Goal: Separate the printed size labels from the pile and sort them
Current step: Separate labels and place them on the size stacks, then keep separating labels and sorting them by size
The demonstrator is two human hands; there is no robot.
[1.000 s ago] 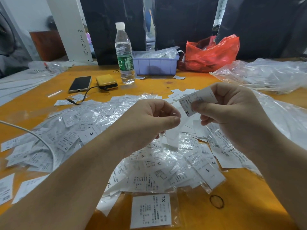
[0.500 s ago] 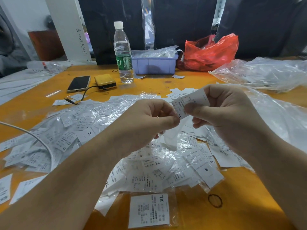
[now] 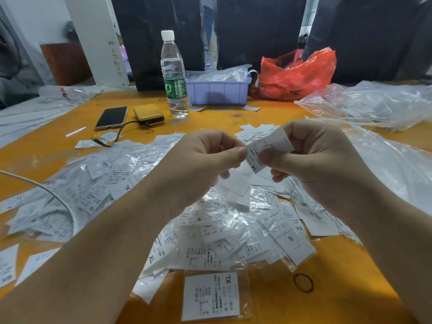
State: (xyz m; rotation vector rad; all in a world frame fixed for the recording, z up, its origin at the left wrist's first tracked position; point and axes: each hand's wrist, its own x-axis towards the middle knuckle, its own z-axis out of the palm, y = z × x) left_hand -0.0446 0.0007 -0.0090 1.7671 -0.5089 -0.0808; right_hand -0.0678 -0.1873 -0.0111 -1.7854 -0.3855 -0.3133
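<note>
Now: one label held above the pile

Both hands meet over the pile of labels (image 3: 210,230). The right hand (image 3: 322,157) pinches a printed label (image 3: 264,148); the left hand (image 3: 205,160) pinches its near edge. A water bottle (image 3: 174,76) stands well beyond the pile.

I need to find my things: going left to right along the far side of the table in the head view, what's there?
Phone → yellow power bank → water bottle → purple tray → red plastic bag → clear plastic bags.
</note>
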